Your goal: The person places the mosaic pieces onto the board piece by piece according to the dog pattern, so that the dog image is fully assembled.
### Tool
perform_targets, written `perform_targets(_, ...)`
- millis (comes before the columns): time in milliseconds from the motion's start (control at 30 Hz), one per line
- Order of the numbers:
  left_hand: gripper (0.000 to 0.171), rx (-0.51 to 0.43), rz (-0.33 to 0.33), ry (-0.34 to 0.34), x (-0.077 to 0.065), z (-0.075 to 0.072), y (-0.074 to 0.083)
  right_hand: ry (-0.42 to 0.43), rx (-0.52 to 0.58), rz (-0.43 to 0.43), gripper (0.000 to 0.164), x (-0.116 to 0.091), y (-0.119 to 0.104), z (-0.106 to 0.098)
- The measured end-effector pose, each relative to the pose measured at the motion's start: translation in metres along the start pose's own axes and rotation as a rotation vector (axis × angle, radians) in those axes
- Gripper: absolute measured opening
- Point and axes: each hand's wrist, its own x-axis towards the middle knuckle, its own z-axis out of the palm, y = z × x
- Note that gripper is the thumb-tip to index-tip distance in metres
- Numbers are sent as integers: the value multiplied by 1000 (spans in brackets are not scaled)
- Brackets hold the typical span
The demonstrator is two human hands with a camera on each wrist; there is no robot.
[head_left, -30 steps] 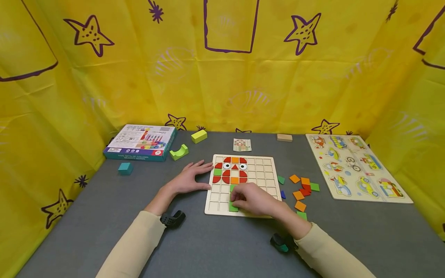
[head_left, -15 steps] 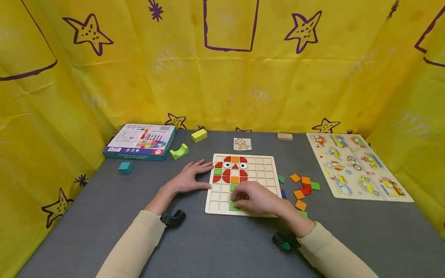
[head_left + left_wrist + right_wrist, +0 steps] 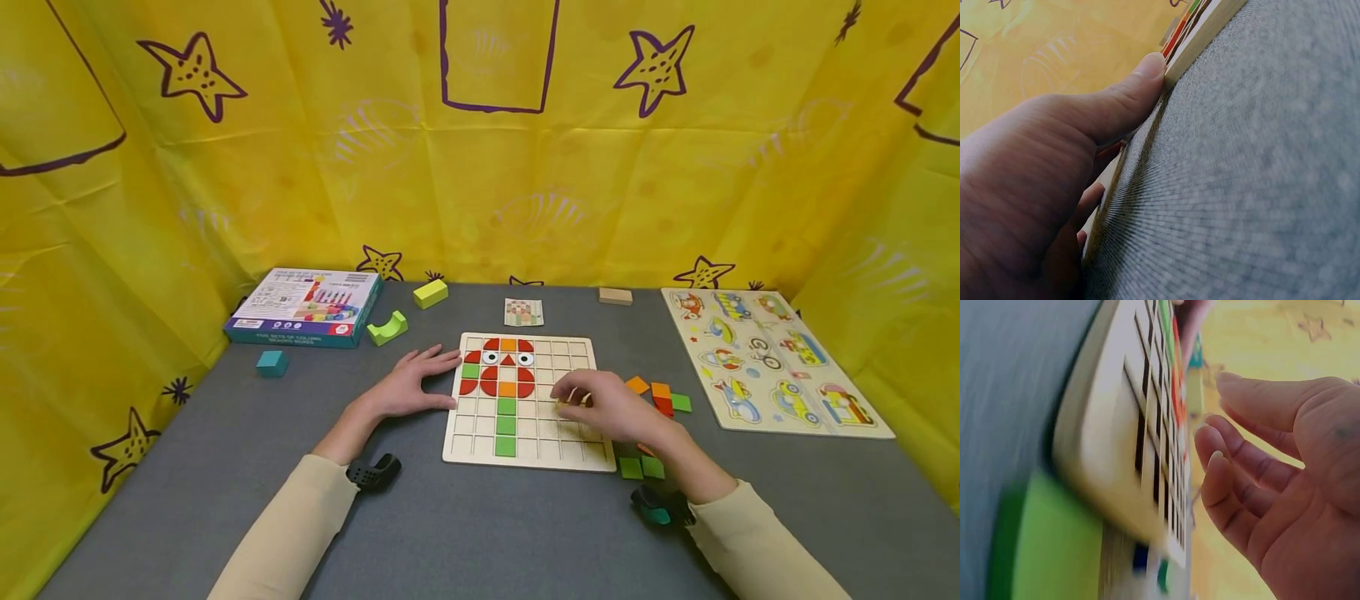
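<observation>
A wooden grid board (image 3: 573, 450) lies flat on the table. Red quarter pieces, orange squares and two eye tiles form a pattern in its upper left, and a column of green squares (image 3: 506, 426) runs below. My left hand (image 3: 405, 385) touches the board's left edge with spread fingers; in the left wrist view the thumb (image 3: 1149, 65) meets the board's side. Over the board's right part hovers my right hand (image 3: 607, 404). Its fingers are loosely bent with nothing between them, as the right wrist view shows.
Loose orange, red and green tiles (image 3: 681, 403) lie right of the board, partly behind my right arm. A small pattern card (image 3: 523, 312) sits behind it. A picture board (image 3: 776, 362) is at right; a box (image 3: 303, 307) and several blocks (image 3: 272, 363) are at left.
My right hand has moved right and slightly up, off the green column, and now covers some loose tiles. The three green squares are in full view. The left hand has stayed put.
</observation>
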Motion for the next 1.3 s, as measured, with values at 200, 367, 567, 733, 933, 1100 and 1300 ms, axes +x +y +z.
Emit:
perform_targets(200,79,7,2,-2,0,0,-1,110,-40,11,17,-18,26,-20)
perform_targets(367,79,6,8,-6,1,1,-1,151,-65,107,20,-32,47,-36)
perform_targets(567,79,5,10,-6,1,0,-1,174,-98,180,22,-35,65,-49)
perform_targets(733,80,4,12,-5,0,0,-1,183,-93,209,22,-36,71,-53)
perform_targets(933,79,6,14,-5,-1,2,-1,151,-130,227,26,-34,76,-52)
perform_targets(1100,79,4,14,1,-1,2,-2,121,-192,222,29,-32,79,-50)
perform_targets(1300,79,6,24,-3,0,1,-2,133,-174,180,20,-33,75,-48)
